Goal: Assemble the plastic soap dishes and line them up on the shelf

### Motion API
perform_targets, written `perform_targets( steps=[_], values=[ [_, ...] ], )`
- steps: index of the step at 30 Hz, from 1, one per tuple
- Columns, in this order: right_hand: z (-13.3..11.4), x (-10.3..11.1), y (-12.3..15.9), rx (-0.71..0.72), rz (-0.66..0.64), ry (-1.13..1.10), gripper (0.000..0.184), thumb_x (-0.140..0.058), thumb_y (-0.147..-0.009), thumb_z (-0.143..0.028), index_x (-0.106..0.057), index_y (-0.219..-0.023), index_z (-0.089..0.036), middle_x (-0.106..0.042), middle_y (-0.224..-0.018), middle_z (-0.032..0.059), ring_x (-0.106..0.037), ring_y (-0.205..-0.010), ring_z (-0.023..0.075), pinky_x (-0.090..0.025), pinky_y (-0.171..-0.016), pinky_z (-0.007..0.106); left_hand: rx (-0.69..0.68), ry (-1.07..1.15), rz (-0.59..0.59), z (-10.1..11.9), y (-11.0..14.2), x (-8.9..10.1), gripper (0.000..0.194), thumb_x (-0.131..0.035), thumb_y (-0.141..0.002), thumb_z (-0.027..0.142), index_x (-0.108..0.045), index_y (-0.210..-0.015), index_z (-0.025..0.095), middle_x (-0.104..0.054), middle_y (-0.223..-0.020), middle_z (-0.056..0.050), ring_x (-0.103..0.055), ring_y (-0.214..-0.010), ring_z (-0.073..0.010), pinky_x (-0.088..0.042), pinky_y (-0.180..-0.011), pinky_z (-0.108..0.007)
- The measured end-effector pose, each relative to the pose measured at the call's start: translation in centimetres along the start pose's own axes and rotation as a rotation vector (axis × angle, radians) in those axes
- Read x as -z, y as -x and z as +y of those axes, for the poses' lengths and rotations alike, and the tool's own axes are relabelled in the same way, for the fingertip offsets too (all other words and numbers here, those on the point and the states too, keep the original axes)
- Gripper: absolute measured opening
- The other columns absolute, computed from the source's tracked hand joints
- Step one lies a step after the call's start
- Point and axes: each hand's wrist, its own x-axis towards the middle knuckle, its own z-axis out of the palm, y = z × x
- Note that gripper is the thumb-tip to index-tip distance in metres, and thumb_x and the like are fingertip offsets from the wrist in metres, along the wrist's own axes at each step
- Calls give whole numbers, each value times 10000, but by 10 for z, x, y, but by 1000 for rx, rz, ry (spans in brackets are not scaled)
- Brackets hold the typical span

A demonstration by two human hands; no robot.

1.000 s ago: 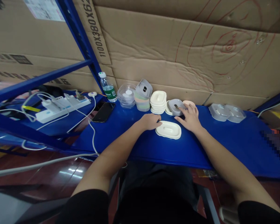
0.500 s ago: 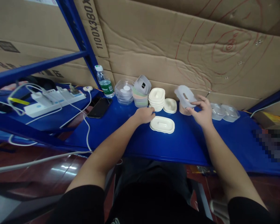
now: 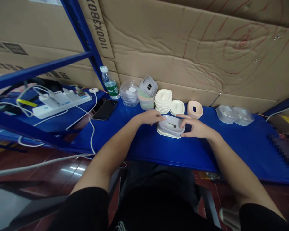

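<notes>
A grey oval plastic tray (image 3: 170,124) sits on top of a cream oval base (image 3: 164,133) on the blue shelf (image 3: 144,147). My right hand (image 3: 195,127) grips the grey tray's right end, thumb and fingers curled on its rim. At the tray's left end rests my left hand (image 3: 149,117), fingers closed on the edge. Just behind stand a stack of cream lids (image 3: 163,100), a single cream lid (image 3: 177,107) and a pink tray with a slot (image 3: 195,109).
A stack of pastel trays topped by a grey one (image 3: 146,93), clear round containers (image 3: 129,93), a water bottle (image 3: 110,84), a phone (image 3: 105,109) and a power strip with cables (image 3: 60,101) lie left. Clear pieces (image 3: 234,115) lie right. Cardboard (image 3: 188,51) backs the shelf.
My right hand lifted the grey tray off the pink one, carried it left and down, and set it onto the cream base. My left hand stayed at the base's left end.
</notes>
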Motion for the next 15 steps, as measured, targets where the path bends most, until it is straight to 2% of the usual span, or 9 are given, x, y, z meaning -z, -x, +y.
perform_targets(
  steps=[2, 5, 8, 11, 13, 15],
  values=[
    [1, 1, 1, -24, -43, 19, 386, -891, -779, -530, -711, -979, -253, -462, -1708, 104, -454, -1572, 356, -419, -1256, 600, -37, -72, -33, 6, 4, -2, 368, -575, -962, 525, -663, -854, 185, -781, -835, -75, -681, -582, -164, -476, -533, -267],
    [2, 2, 3, -70, -85, 20, 452, -912, -751, -498, -734, -1096, -266, -435, -1726, 92, -413, -1595, 368, -372, -1284, 616, -18, -112, -89, 12, 8, 0, 334, -659, -898, 515, -659, -869, 182, -763, -791, -62, -685, -579, -174, -475, -545, -275],
    [3, 0, 2, -79, -89, 11, 503, -879, -782, -420, -735, -1235, -257, -465, -1705, 122, -444, -1575, 380, -362, -1287, 613, 23, -62, -166, 13, 12, 6, 529, -786, -774, 571, -684, -1095, 164, -769, -866, -70, -708, -618, -194, -502, -571, -291],
    [3, -4, 0, -74, -92, 13, 676, -909, -751, -452, -694, -1365, -269, -480, -1693, 130, -475, -1549, 398, -392, -1271, 615, 41, -54, -213, 13, 15, 10, 775, -814, -719, 598, -624, -1328, 156, -775, -949, -84, -725, -658, -213, -522, -605, -310],
    [3, -7, -2, -66, -95, 25, 800, -940, -714, -511, -658, -1425, -279, -506, -1672, 132, -506, -1521, 411, -422, -1252, 624, 25, -102, -210, 15, 17, 10, 781, -781, -734, 619, -630, -1345, 155, -782, -988, -98, -738, -727, -232, -527, -650, -323],
    [4, -10, -4, -50, -88, 40, 803, -935, -723, -527, -651, -1433, -279, -549, -1630, 132, -539, -1491, 409, -446, -1235, 622, -13, -172, -171, 17, 18, 9, 729, -742, -752, 655, -674, -1286, 163, -789, -1066, -117, -747, -869, -260, -529, -729, -331]
  ],
)
